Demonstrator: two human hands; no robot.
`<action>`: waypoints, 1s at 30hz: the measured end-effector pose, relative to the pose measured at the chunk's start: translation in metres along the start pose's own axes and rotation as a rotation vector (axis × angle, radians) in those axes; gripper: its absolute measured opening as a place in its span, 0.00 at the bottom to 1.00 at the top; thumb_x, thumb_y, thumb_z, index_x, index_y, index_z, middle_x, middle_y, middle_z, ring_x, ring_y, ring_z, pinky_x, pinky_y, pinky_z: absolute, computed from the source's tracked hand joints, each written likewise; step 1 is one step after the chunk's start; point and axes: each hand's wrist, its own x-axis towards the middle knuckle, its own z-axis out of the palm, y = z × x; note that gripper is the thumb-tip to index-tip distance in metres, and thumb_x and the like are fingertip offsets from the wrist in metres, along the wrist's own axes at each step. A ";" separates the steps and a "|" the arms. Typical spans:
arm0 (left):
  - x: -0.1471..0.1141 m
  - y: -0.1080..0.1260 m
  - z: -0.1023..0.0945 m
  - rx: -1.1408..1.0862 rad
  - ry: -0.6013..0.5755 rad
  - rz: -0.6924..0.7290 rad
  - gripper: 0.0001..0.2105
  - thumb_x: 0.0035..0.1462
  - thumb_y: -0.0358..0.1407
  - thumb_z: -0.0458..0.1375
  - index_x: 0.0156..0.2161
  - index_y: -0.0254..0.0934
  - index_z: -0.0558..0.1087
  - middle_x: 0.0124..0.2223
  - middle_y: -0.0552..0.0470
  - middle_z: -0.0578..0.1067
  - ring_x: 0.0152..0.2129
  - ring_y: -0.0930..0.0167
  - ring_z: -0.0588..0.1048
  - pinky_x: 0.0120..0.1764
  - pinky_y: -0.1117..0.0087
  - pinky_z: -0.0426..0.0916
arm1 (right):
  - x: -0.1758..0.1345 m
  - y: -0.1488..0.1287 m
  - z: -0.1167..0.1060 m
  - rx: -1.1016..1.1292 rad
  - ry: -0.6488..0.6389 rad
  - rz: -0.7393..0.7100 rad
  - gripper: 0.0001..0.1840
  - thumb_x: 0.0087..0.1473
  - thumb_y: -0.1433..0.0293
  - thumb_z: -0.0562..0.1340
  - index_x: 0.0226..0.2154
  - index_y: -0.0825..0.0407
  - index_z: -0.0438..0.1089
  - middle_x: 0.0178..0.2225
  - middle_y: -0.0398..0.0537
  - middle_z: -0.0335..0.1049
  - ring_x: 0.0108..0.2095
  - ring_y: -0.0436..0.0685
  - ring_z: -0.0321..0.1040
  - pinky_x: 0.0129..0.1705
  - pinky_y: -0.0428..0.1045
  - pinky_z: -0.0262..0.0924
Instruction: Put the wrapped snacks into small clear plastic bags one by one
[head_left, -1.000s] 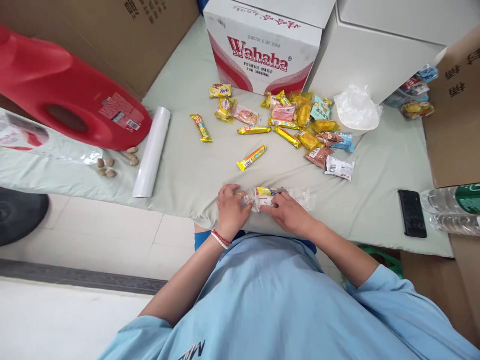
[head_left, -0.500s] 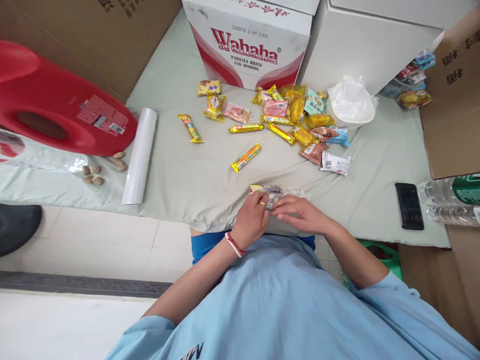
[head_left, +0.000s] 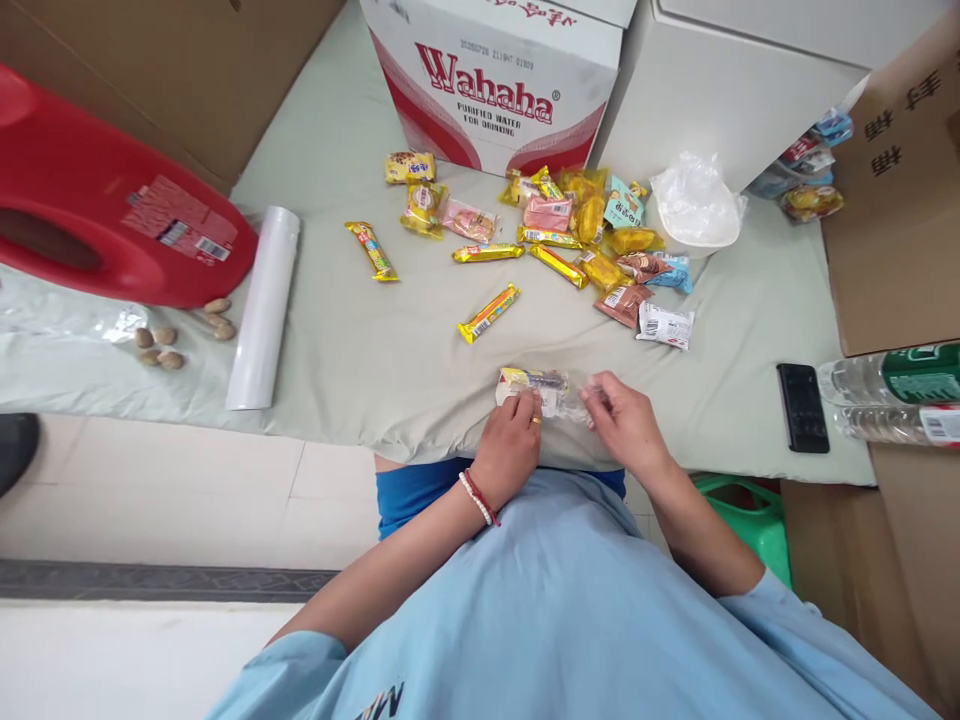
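Note:
Close to my body, at the table's front edge, lies a clear plastic bag (head_left: 576, 408) with wrapped snacks (head_left: 536, 380) in it, one yellow and one whitish with printing. My left hand (head_left: 511, 438) is closed over the near left side of the bagged snacks, fingertips curled on them. At the bag's right end, my right hand (head_left: 628, 418) pinches the loose plastic between thumb and fingers. Just beyond my hands a yellow snack bar (head_left: 489, 313) lies on the cloth. Part of the bag is hidden under my left fingers.
A pile of wrapped snacks (head_left: 592, 225) lies before the Wahaha box (head_left: 487, 100), beside a white bowl (head_left: 697, 235) with plastic over it. At left are a white roll (head_left: 262, 310), a red jug (head_left: 187, 240) and several nuts (head_left: 161, 345). A phone (head_left: 802, 408) and bottles (head_left: 892, 425) lie right.
My right hand has moved right and now pinches the bag's loose end, stretching it out. My left hand has shifted slightly on the bagged snacks. The view has moved a little.

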 end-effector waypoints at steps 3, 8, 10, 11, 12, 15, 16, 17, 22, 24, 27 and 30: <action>-0.001 0.001 0.002 -0.025 0.005 -0.006 0.18 0.66 0.25 0.49 0.57 0.27 0.72 0.55 0.33 0.74 0.50 0.57 0.74 0.49 0.56 0.73 | 0.018 -0.025 0.024 0.026 -0.092 -0.142 0.09 0.68 0.66 0.54 0.40 0.48 0.69 0.36 0.48 0.74 0.38 0.58 0.71 0.43 0.51 0.64; -0.015 -0.014 -0.009 -0.291 0.142 -0.044 0.21 0.63 0.28 0.52 0.61 0.31 0.69 0.61 0.35 0.72 0.57 0.58 0.72 0.56 0.56 0.72 | 0.047 -0.022 0.065 -0.008 -0.124 -0.252 0.11 0.67 0.70 0.52 0.42 0.51 0.69 0.42 0.55 0.73 0.44 0.62 0.70 0.48 0.55 0.65; -0.020 -0.024 -0.015 -0.410 0.259 -0.210 0.18 0.67 0.31 0.51 0.60 0.34 0.70 0.58 0.39 0.73 0.55 0.61 0.74 0.56 0.58 0.72 | 0.046 -0.015 0.069 0.011 -0.113 -0.298 0.12 0.68 0.70 0.51 0.44 0.51 0.70 0.42 0.56 0.72 0.44 0.63 0.68 0.48 0.56 0.65; -0.020 -0.028 -0.016 -0.424 0.299 -0.332 0.17 0.69 0.34 0.51 0.58 0.35 0.72 0.56 0.40 0.74 0.53 0.62 0.75 0.55 0.58 0.72 | 0.044 -0.012 0.069 0.025 -0.107 -0.315 0.13 0.68 0.69 0.51 0.45 0.51 0.70 0.43 0.56 0.71 0.44 0.63 0.68 0.48 0.56 0.66; -0.018 -0.032 -0.017 -0.410 0.311 -0.443 0.16 0.70 0.38 0.51 0.56 0.35 0.73 0.52 0.40 0.75 0.49 0.61 0.76 0.52 0.58 0.73 | 0.042 -0.010 0.069 0.041 -0.104 -0.327 0.13 0.68 0.69 0.51 0.46 0.50 0.70 0.43 0.56 0.71 0.43 0.63 0.68 0.48 0.57 0.66; -0.004 -0.036 -0.014 -0.327 0.222 -0.525 0.15 0.67 0.44 0.56 0.49 0.35 0.76 0.44 0.42 0.74 0.43 0.58 0.75 0.48 0.55 0.73 | 0.033 -0.009 0.067 0.092 -0.094 -0.333 0.14 0.69 0.68 0.51 0.49 0.49 0.70 0.45 0.57 0.72 0.45 0.64 0.68 0.49 0.59 0.67; 0.001 -0.035 -0.013 -0.324 0.211 -0.503 0.14 0.66 0.44 0.58 0.47 0.35 0.76 0.42 0.42 0.74 0.43 0.58 0.74 0.47 0.55 0.73 | 0.030 -0.010 0.065 0.119 -0.084 -0.326 0.14 0.69 0.66 0.52 0.50 0.49 0.69 0.46 0.57 0.72 0.47 0.64 0.69 0.51 0.59 0.67; 0.006 -0.032 -0.013 -0.335 0.228 -0.481 0.13 0.65 0.43 0.59 0.46 0.35 0.76 0.41 0.43 0.74 0.42 0.58 0.74 0.47 0.55 0.72 | 0.027 -0.011 0.063 0.156 -0.074 -0.307 0.14 0.70 0.64 0.53 0.50 0.49 0.69 0.47 0.57 0.72 0.48 0.64 0.69 0.52 0.60 0.67; 0.012 -0.004 -0.019 -0.375 0.432 -0.260 0.08 0.66 0.34 0.57 0.49 0.37 0.74 0.45 0.43 0.75 0.47 0.60 0.73 0.50 0.55 0.72 | 0.001 -0.016 0.049 0.676 -0.111 0.045 0.20 0.68 0.48 0.56 0.48 0.46 0.68 0.48 0.51 0.76 0.45 0.59 0.74 0.47 0.55 0.73; 0.011 0.008 -0.018 -0.366 0.450 -0.066 0.11 0.67 0.29 0.55 0.52 0.37 0.74 0.48 0.42 0.77 0.52 0.60 0.73 0.54 0.54 0.72 | -0.009 -0.014 0.044 0.938 -0.105 0.189 0.23 0.68 0.46 0.54 0.46 0.46 0.67 0.48 0.51 0.77 0.46 0.59 0.76 0.47 0.55 0.74; 0.013 0.020 -0.012 -0.359 0.406 0.205 0.17 0.65 0.26 0.54 0.57 0.33 0.72 0.52 0.39 0.79 0.59 0.57 0.71 0.61 0.49 0.70 | -0.017 -0.004 0.042 1.102 -0.020 0.319 0.21 0.65 0.47 0.60 0.46 0.46 0.69 0.52 0.51 0.78 0.50 0.59 0.76 0.52 0.56 0.73; 0.020 0.024 -0.006 -0.386 0.303 0.411 0.17 0.63 0.25 0.54 0.56 0.30 0.73 0.56 0.38 0.79 0.64 0.55 0.68 0.65 0.44 0.67 | -0.019 0.012 0.042 1.122 0.082 0.404 0.20 0.57 0.52 0.70 0.46 0.45 0.71 0.50 0.49 0.80 0.51 0.60 0.77 0.55 0.57 0.72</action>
